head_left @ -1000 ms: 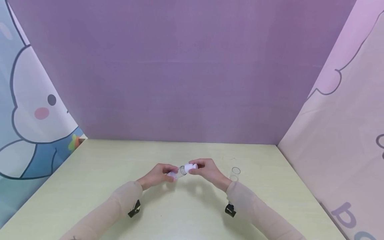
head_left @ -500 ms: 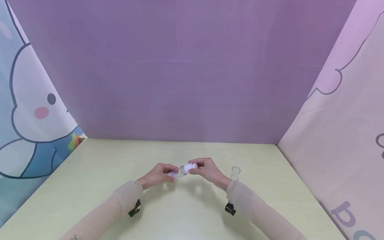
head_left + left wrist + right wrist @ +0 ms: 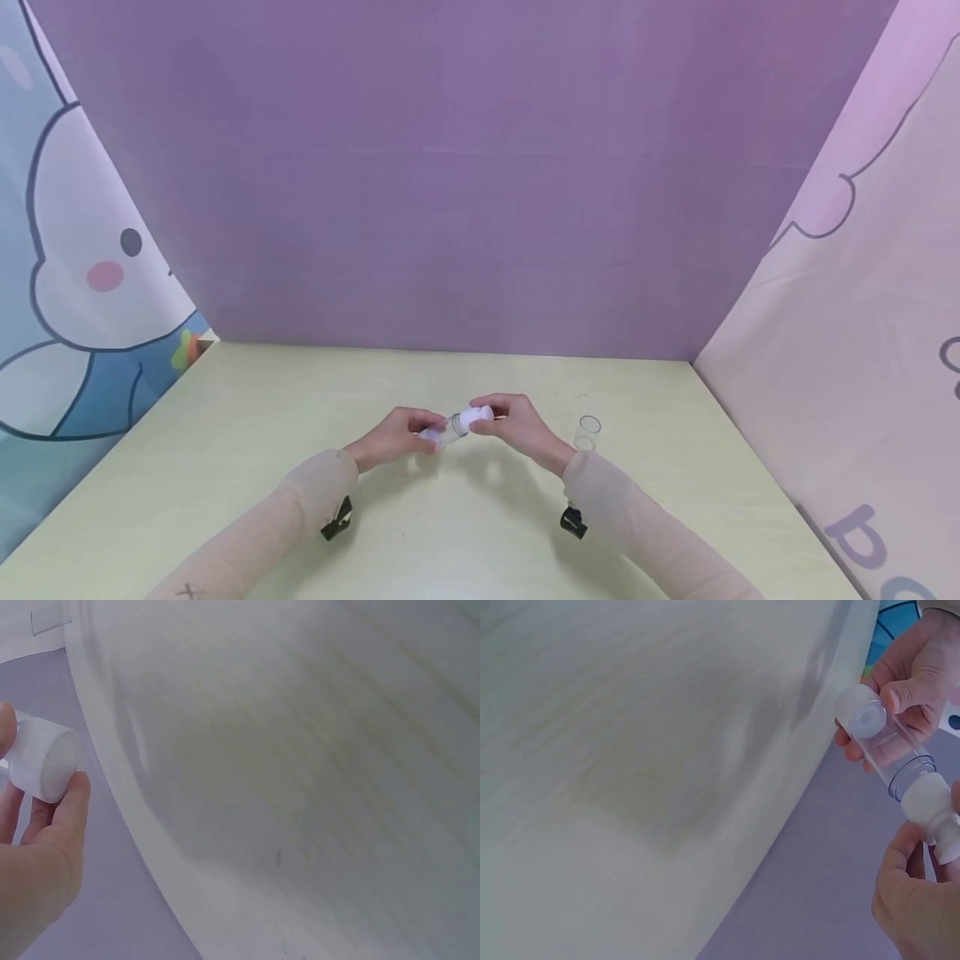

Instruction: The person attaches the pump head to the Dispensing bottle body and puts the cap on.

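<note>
A small clear bottle (image 3: 891, 750) with white ends is held tilted over the table between my two hands. My left hand (image 3: 395, 437) grips its white base (image 3: 43, 759), thumb on one side and fingers on the other. At the other end, my right hand (image 3: 522, 429) pinches the white cap (image 3: 476, 418) with thumb and fingers. In the right wrist view the cap (image 3: 928, 802) has a narrower nozzle-like tip and sits at the bottle's ringed neck (image 3: 913, 774). Part of the base is hidden behind my left fingers.
A clear open-ended cylinder (image 3: 589, 426) is on the pale wooden table (image 3: 420, 533), just beyond my right wrist. A purple panel (image 3: 465, 183) rises along the table's far edge. Printed cloth walls (image 3: 847, 317) stand at the left and right.
Both hands keep the same hold on the bottle and its cap, in almost the same place. The head view has shifted very slightly.
</note>
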`<state>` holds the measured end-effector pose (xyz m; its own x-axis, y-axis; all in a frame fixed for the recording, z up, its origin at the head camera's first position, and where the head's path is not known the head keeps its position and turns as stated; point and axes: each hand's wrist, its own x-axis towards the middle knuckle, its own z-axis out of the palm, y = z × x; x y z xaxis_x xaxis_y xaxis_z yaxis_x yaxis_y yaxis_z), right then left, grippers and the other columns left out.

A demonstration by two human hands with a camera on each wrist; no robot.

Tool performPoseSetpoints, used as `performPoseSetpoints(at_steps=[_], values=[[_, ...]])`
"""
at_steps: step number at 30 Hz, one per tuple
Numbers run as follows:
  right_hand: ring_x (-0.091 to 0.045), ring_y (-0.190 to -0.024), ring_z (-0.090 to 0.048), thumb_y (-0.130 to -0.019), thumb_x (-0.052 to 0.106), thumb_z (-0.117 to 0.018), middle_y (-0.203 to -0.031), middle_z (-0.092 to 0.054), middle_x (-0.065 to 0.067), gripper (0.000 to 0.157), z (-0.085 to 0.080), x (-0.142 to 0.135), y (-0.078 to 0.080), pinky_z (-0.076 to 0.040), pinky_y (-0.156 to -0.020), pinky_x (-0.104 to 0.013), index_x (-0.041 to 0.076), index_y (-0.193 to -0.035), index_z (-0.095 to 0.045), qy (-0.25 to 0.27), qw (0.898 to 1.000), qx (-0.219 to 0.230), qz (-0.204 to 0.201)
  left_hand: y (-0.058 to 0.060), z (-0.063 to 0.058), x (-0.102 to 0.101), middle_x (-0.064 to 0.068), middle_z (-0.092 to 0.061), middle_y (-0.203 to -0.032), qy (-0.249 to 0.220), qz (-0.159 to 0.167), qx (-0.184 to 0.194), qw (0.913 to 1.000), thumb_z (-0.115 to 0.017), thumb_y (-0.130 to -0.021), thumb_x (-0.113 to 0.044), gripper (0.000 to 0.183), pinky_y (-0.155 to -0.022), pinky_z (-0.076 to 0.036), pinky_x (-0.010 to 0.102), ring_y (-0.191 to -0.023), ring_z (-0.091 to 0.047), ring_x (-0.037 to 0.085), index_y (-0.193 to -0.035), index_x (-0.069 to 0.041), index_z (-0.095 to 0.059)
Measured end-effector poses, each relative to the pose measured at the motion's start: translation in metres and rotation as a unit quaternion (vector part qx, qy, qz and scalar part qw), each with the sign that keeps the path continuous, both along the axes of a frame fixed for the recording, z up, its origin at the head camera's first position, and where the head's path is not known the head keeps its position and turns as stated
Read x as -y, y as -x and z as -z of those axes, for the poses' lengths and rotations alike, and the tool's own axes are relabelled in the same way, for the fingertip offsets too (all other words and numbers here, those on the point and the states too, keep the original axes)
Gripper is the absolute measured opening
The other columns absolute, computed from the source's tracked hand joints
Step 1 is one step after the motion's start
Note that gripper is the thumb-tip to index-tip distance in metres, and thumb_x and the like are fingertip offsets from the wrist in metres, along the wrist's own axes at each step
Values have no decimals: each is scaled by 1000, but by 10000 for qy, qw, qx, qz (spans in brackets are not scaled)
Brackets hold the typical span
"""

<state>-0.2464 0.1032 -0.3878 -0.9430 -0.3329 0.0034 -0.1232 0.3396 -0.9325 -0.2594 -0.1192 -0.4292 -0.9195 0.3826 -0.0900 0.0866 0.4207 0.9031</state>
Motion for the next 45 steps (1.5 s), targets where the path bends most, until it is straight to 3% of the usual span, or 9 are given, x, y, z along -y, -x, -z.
performPoseSetpoints(at_steps=[8, 20, 27, 37, 45], values=[[-16, -90, -59, -81, 1, -65, -111, -61, -20, 36, -21, 4, -16, -52, -77, -26, -6, -115, -58, 94, 9997, -209, -28, 0, -1, 1, 11, -60, -120, -26, -25, -15, 10000, -70, -79, -11, 38, -90, -46, 39, -105, -56, 21, -115, -7, -62], [-19, -97, -61, -79, 4, -69, -112, -63, -17, 37, 2, 0, -1, -52, -80, -27, -3, -114, -60, 600, 9978, -240, 124, 1, -2, -2, 11, -59, -122, -75, 12, -21, 10000, -70, -79, -12, 39, -89, -47, 38, -107, -56, 21, -117, -6, -61], [-17, -97, -61, -80, 7, -69, -115, -61, -17, 39, 5, -1, 0, -53, -79, -27, -3, -116, -58, 635, 9969, -446, -128, 1, -1, -2, 11, -59, -122, -29, -46, 24, 10000, -70, -79, -13, 39, -91, -46, 39, -107, -55, 22, -117, -8, -62], [-21, -100, -60, -80, 4, -67, -117, -60, -18, 41, 3, 0, -1, -51, -82, -29, -2, -119, -57, 730, 9971, -214, 83, -1, -4, -5, 10, -59, -122, -38, -143, 44, 9999, -70, -79, -12, 38, -91, -45, 42, -108, -55, 22, -116, -8, -62], [-27, -117, -52, -80, 5, -68, -127, -54, -19, 50, 5, -3, 1, -48, -90, -31, 0, -127, -51, 1066, 9943, 8, -61, -1, -4, -2, 10, -59, -122, -98, 83, -97, 9999, -69, -81, -17, 37, -88, -47, 35, -109, -55, 21, -116, -9, -62]])
